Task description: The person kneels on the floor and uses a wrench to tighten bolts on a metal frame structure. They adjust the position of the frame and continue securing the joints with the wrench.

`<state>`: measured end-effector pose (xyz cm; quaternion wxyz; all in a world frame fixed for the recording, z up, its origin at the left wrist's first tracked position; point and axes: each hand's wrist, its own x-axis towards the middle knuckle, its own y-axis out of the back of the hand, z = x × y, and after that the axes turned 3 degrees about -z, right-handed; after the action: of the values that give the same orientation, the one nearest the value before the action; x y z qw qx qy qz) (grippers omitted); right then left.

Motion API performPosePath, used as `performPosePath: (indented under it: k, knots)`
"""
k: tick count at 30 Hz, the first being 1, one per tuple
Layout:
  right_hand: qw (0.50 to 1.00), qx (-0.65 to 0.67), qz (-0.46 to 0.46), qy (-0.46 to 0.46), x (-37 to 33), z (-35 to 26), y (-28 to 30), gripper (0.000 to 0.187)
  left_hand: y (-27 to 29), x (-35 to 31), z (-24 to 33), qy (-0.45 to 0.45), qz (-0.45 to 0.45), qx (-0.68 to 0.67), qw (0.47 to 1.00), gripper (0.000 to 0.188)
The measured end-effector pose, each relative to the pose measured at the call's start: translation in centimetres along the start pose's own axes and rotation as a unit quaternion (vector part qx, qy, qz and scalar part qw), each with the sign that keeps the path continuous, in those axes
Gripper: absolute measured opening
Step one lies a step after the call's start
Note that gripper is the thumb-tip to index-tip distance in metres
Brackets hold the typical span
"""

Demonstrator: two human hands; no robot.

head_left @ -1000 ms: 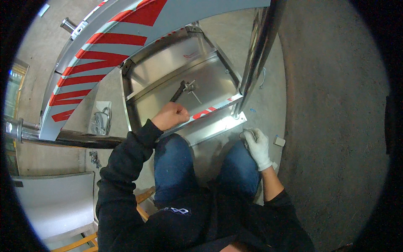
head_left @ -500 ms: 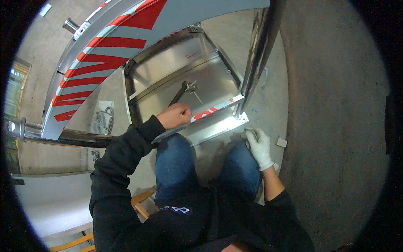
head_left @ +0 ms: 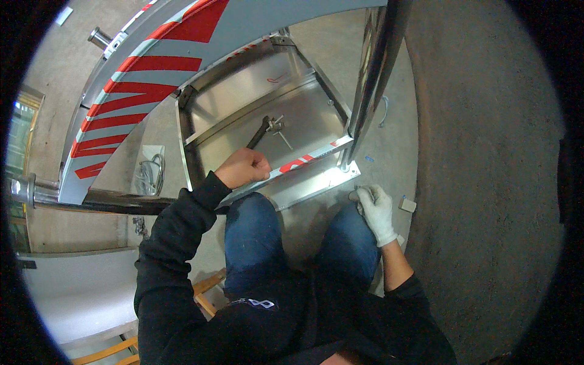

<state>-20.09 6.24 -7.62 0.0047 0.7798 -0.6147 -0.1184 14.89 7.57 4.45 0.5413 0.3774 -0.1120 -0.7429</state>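
My bare left hand [head_left: 244,167] lies curled at the red-and-white striped metal rail [head_left: 298,163] before my blue-denim knees [head_left: 252,225], perhaps bracing there; I cannot tell whether it grips. My right hand [head_left: 376,214], white-gloved and half-curled, rests by the right knee, seemingly for support; its contents are hidden.

Concrete floor [head_left: 392,141]: pale block [head_left: 407,205] near, right of gloved right fingers [head_left: 364,196]; small blue scrap [head_left: 369,159] beyond them; coiled cable [head_left: 146,176] well left of bare left fingers [head_left: 262,166]. Metal tray [head_left: 313,112] past left fingers: dark bar [head_left: 259,134], thin crossed rods [head_left: 285,141] on it.
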Motion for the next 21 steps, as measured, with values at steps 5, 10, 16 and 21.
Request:
performPosePath:
  k: [5,10,16,21]
  knots:
    - [1.000,-0.026,0.000,0.012,0.2,1.0,0.3,0.019,0.3,0.2,0.7,0.010,-0.022,0.025,0.999,0.017]
    - [1.000,0.003,0.008,-0.005,0.0,0.3,0.0,0.019,-0.1,0.1,-0.2,-0.033,-0.018,0.030,0.999,0.015]
    - [1.000,-0.006,-0.004,-0.001,-0.1,0.0,0.1,0.020,-0.8,0.1,-1.2,-0.058,-0.010,0.003,0.998,0.013]
    - [1.000,0.005,0.002,-0.010,-0.1,0.3,0.1,0.021,-1.9,-0.4,-0.4,-0.078,0.047,-0.006,0.996,0.021]
